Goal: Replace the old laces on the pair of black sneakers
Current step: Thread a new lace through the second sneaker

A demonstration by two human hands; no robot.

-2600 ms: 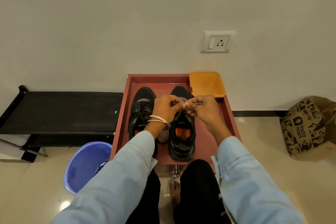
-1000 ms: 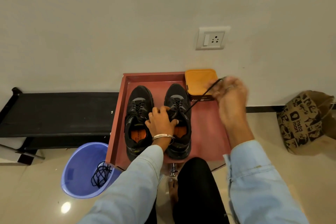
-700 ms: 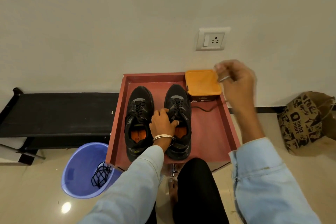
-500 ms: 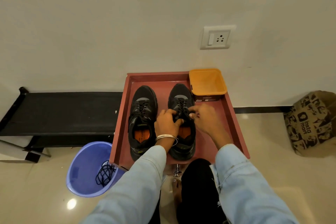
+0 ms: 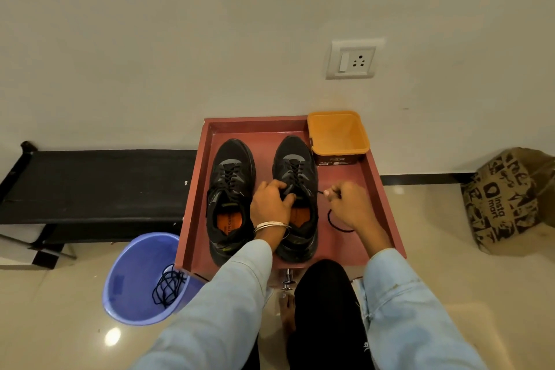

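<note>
Back down from beside the orange tub comes the right hand, now low over the red tray and pinching the end of the black lace just right of the right sneaker. That lace runs taut from the fingertips to the shoe's upper eyelets, with slack looped on the tray floor below the hand. The left hand grips the tongue area, fingers curled over it, pinning the shoe beside the left sneaker, which looks fully laced. Old laces lie in the blue bin on the floor. Risk from here, I'd say: pull too hard and the lace goes uneven or slips from an eyelet, or the loose loop snags. Hard to tell which eyelet it exits, black on black, and the left palm hides the top rows.
</note>
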